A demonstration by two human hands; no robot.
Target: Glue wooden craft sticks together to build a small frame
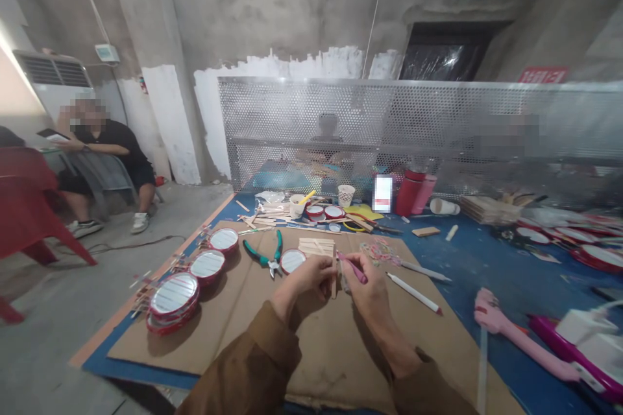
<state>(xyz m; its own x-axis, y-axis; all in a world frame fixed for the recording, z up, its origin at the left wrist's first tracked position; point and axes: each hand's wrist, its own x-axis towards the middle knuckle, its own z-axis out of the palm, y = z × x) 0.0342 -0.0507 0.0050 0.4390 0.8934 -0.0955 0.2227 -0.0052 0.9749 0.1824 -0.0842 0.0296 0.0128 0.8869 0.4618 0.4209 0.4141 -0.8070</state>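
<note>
As your left hand (309,282) pinches a narrow wooden stick (334,282) over the middle of the cardboard (236,301), the fingers of your right hand (372,295) close around a pink pen (359,272) there. If the left pinch loosens, the stick could twist and the pen skid off its edge. Pliers (273,265) lie open on the cardboard's far left part.
</note>
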